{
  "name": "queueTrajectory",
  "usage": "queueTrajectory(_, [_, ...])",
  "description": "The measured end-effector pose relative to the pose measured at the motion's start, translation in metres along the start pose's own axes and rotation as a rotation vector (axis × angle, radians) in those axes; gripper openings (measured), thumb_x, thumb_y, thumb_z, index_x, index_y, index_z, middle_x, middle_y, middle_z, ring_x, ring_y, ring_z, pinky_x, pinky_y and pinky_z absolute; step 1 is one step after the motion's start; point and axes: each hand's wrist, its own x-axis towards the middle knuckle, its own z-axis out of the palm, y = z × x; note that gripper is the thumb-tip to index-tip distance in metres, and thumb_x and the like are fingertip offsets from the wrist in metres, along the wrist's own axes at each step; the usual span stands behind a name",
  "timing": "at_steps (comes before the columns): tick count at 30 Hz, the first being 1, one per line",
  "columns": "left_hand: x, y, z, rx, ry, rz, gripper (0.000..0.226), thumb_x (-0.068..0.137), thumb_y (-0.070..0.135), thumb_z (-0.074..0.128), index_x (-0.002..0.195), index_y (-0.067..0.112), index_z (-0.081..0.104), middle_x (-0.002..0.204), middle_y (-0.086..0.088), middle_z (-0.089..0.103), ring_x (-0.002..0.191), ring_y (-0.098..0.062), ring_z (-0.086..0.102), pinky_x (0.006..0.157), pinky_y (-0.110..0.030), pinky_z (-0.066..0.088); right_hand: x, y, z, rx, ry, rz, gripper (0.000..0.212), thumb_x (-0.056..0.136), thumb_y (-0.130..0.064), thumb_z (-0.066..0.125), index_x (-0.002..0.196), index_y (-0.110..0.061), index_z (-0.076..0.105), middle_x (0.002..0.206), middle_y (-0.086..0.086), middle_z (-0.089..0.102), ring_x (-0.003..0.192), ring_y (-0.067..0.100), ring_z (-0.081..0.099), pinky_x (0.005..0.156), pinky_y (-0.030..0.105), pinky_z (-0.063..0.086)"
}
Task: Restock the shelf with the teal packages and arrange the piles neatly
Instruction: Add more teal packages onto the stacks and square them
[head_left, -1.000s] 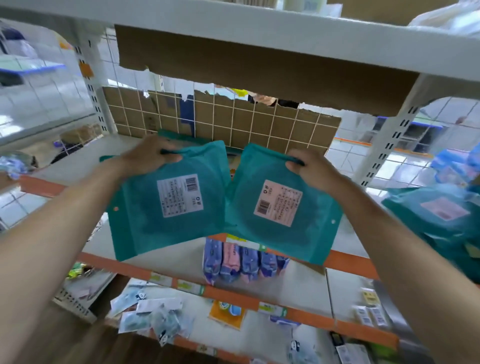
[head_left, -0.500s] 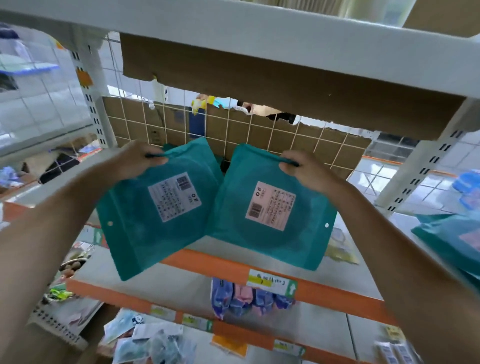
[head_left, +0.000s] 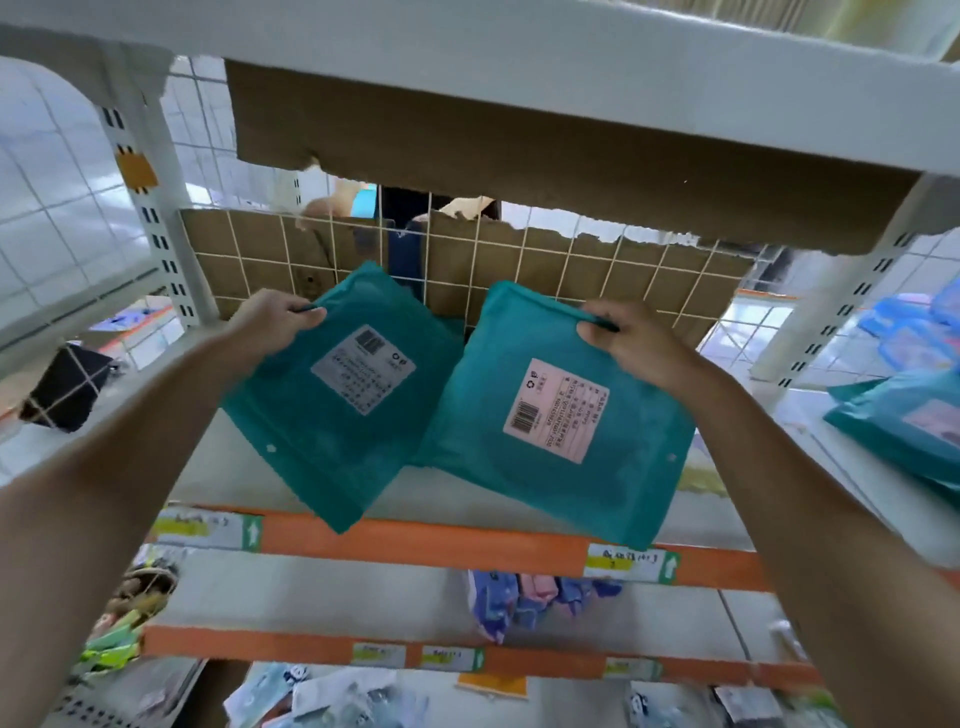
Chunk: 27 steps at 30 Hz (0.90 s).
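Your left hand (head_left: 270, 322) has its fingers curled in a pinch on the top edge of one flat, matte teal package (head_left: 332, 426) with a pale grey label. Your right hand (head_left: 631, 345) pinches the top edge of a second squarish, soft-looking package (head_left: 550, 467) with a pink label. Both packages hang tilted above the white shelf (head_left: 218, 467), meeting at their inner edges, with their lower corners over its orange front strip (head_left: 441, 540), which bears two paper tags. Behind the shelf, torn brown cardboard (head_left: 571, 270) stands behind a white wire grid, and past its right end lies at least one more teal package (head_left: 898, 421).
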Motion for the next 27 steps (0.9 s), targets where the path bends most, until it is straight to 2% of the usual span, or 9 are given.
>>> queueTrajectory(4, [0.011,-0.011,-0.002,-0.217,0.024,-0.188,0.032,0.092,0.025,0.058,0.116,0.005,0.062,0.106,-0.011,0.064,0.092,-0.031,0.063,0.089,-0.043,0.051,-0.008,-0.015,0.007,-0.015,0.051,0.052,0.022,0.097,-0.018,0.048,0.076,-0.024,0.053,0.072,-0.004,0.053,0.07,0.016,0.051,0.067,0.03,0.037])
queueTrajectory(10, [0.028,-0.032,0.018,-0.353,0.039,-0.388,0.032,0.091,0.021,0.06,0.113,-0.003,0.057,0.116,-0.017,0.062,0.102,-0.034,0.061,0.09,-0.049,0.05,-0.017,-0.028,0.009,-0.022,0.087,0.092,0.016,0.097,-0.023,0.047,0.087,-0.016,0.057,0.085,0.007,0.06,0.079,0.021,0.057,0.07,0.032,0.041])
queueTrajectory(14, [0.026,-0.034,0.031,-0.332,0.011,-0.402,0.031,0.091,0.01,0.058,0.119,-0.002,0.053,0.114,-0.018,0.059,0.106,-0.035,0.059,0.081,-0.039,0.05,-0.018,-0.03,0.011,0.006,0.097,0.108,0.016,0.098,-0.022,0.046,0.09,-0.015,0.058,0.084,0.005,0.06,0.077,0.018,0.057,0.067,0.03,0.04])
queueTrajectory(16, [0.025,-0.032,0.032,-0.203,0.041,-0.338,0.038,0.091,0.01,0.057,0.125,-0.003,0.047,0.116,-0.017,0.054,0.111,-0.035,0.054,0.079,-0.037,0.046,-0.018,-0.027,0.009,0.008,0.105,0.111,0.017,0.097,-0.021,0.046,0.092,-0.011,0.06,0.085,0.008,0.061,0.08,0.022,0.058,0.068,0.031,0.04])
queueTrajectory(18, [0.022,-0.028,0.03,0.041,0.107,-0.175,0.055,0.089,0.02,0.061,0.136,0.003,0.037,0.132,-0.016,0.043,0.122,-0.035,0.043,0.094,-0.043,0.042,-0.017,-0.024,0.007,0.022,0.114,0.115,0.019,0.097,-0.019,0.047,0.095,-0.007,0.061,0.089,0.013,0.063,0.084,0.027,0.059,0.071,0.032,0.04])
queueTrajectory(20, [0.013,-0.018,0.027,0.165,0.16,0.155,0.064,0.086,0.026,0.065,0.141,0.013,0.034,0.141,-0.015,0.034,0.129,-0.032,0.034,0.107,-0.045,0.033,-0.016,-0.02,0.005,0.063,0.128,0.138,0.022,0.097,-0.019,0.047,0.102,-0.003,0.063,0.097,0.017,0.065,0.09,0.032,0.061,0.074,0.034,0.043])
queueTrajectory(23, [-0.015,0.003,0.029,0.342,0.072,0.714,0.079,0.078,0.024,0.071,0.145,0.025,0.028,0.148,-0.006,0.028,0.135,-0.023,0.025,0.113,-0.04,0.019,-0.016,-0.015,-0.001,0.184,0.15,0.202,0.017,0.097,-0.018,0.049,0.098,-0.009,0.063,0.092,0.009,0.065,0.083,0.025,0.062,0.076,0.031,0.044])
queueTrajectory(25, [-0.033,0.012,0.034,0.547,-0.034,0.974,0.094,0.071,0.034,0.075,0.146,0.03,0.018,0.153,-0.004,0.019,0.138,-0.02,0.016,0.112,-0.038,0.009,-0.015,-0.01,-0.007,0.292,0.153,0.263,0.016,0.096,-0.018,0.05,0.101,-0.013,0.065,0.087,0.003,0.065,0.081,0.021,0.061,0.077,0.031,0.046])
queueTrajectory(27, [-0.044,0.017,0.045,0.653,-0.025,1.205,0.092,0.069,0.047,0.068,0.145,0.028,0.02,0.152,-0.003,0.02,0.137,-0.018,0.015,0.114,-0.038,0.007,-0.012,-0.005,-0.012,0.325,0.126,0.327,0.02,0.096,-0.019,0.051,0.107,-0.01,0.065,0.09,0.005,0.067,0.081,0.021,0.062,0.076,0.032,0.047])
